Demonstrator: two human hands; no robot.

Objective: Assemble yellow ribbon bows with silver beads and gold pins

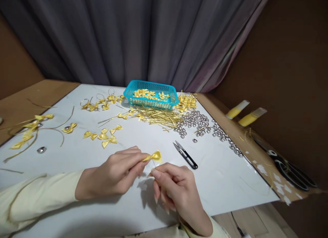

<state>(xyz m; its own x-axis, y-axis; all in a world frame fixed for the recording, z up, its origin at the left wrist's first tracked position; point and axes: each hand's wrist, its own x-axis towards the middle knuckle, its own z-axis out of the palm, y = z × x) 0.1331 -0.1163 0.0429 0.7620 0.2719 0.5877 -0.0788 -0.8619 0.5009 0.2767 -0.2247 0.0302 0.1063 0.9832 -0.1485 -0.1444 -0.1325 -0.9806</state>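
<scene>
A small yellow satin ribbon bow [156, 156] is pinched at one loop between the thumb and fingers of my left hand [120, 169], above the white board. Close below it, my right hand [175, 190] pinches a thin, needle-like strand [153, 163] that reaches up to the middle of the bow. Whether this is a needle or a wire I cannot tell. Black-handled thread snips [186, 155] lie just beyond my right hand. Several finished-looking bows [103, 135] rest on the board past my left hand.
At the back stands a turquoise basket [151, 103] with yellow bows inside. Gold wire strips [161, 116] lie before it, silver beads [196, 119] to their right. Large black scissors [289, 171] and two yellow-filled tubes [237, 110] lie off the board's right edge.
</scene>
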